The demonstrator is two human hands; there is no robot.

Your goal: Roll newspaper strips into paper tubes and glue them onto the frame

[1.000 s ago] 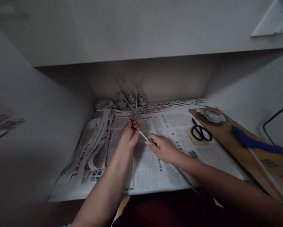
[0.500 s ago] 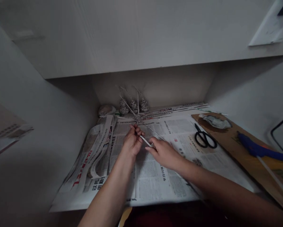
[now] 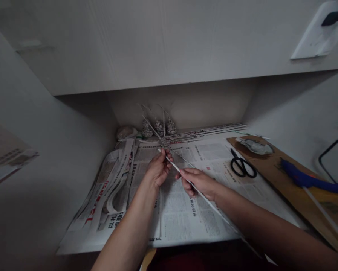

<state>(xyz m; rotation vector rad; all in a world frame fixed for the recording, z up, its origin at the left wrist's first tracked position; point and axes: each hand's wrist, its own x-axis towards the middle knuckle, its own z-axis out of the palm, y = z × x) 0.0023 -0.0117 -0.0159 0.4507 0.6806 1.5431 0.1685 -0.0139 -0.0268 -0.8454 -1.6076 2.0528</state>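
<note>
A long thin rolled-paper stick (image 3: pixel 212 206) runs slantwise from my left fingertips down past my right forearm to the table's front edge. My left hand (image 3: pixel 159 167) pinches its upper end between thumb and fingers. Lower down, my right hand (image 3: pixel 198 182) grips the same stick, thumb on top and fingers curled beneath. Just beyond my left fingers lies a woven paper piece (image 3: pixel 163 142) with several sticks spreading out from it; whether my fingers touch it I cannot tell. Newspaper sheets (image 3: pixel 180 218) lie under both hands.
Behind stand three small woven paper bulbs (image 3: pixel 158 127), beside a bundle of paper sticks (image 3: pixel 208 131). Paper strips (image 3: pixel 120 173) lie at left. To the right are black scissors (image 3: pixel 243 166) and a cardboard sheet (image 3: pixel 270 177) bearing a blue glue gun (image 3: pixel 307 177). A cabinet panel (image 3: pixel 180 41) overhangs the back.
My right hand has shifted slightly right and turned, its fingers now curled under the stick. More of the stick shows, its tip now poking past my left fingertips. The view has shifted slightly.
</note>
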